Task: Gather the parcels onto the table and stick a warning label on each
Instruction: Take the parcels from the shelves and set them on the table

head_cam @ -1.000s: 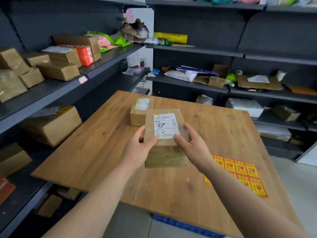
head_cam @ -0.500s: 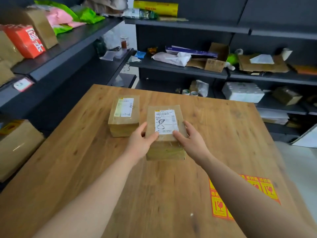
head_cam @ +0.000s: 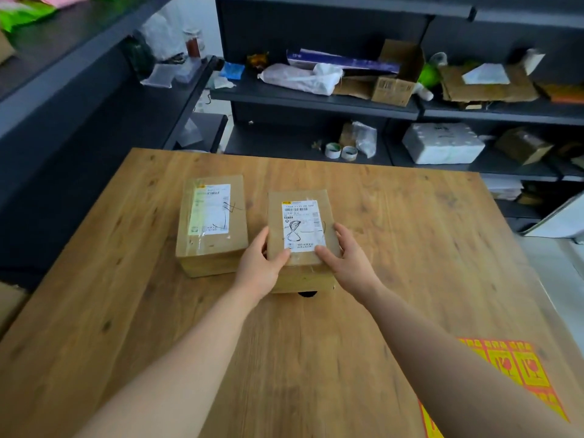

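Item: cardboard parcel (head_cam: 300,235), worktop (head_cam: 410,248) centre, gripped both sides by my left hand (head_cam: 259,267) and right hand (head_cam: 347,263), second parcel (head_cam: 211,222) at 9 o'clock; gathering step; next, I judge: release, reach warning-label sheet (head_cam: 518,374), 4 o'clock.

Soft, even light lies brightest on the wooden surface (head_cam: 410,248) beyond the fingers (head_cam: 275,259), with one small dark shadow under the parcel (head_cam: 300,229), just nearer than them. The shelves (head_cam: 72,33) far beyond and left of the fingers are dim and motion-smeared, and straight edges bow toward the borders.
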Demonstrator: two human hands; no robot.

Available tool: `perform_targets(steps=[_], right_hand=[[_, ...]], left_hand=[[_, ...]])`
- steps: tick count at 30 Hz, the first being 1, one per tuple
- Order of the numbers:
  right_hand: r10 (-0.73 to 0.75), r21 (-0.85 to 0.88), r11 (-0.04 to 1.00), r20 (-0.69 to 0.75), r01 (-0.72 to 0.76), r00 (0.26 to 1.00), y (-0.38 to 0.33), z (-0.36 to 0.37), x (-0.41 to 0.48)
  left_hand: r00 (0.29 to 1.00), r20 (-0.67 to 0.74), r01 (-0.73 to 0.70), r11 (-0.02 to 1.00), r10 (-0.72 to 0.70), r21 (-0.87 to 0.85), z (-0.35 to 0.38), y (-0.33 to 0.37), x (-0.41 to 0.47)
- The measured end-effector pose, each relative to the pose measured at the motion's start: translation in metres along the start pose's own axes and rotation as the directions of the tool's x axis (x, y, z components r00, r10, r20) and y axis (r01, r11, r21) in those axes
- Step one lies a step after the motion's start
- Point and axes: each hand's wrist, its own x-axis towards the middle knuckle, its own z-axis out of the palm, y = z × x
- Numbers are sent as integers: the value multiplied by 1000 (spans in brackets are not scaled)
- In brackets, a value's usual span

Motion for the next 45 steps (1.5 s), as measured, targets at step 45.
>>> perform_targets(steps=[45], right_hand=[[-734,-169,70,659,983,166,-118,48,-295]], left_hand=[[642,-699,499,521,314,692,-64,54,-434]])
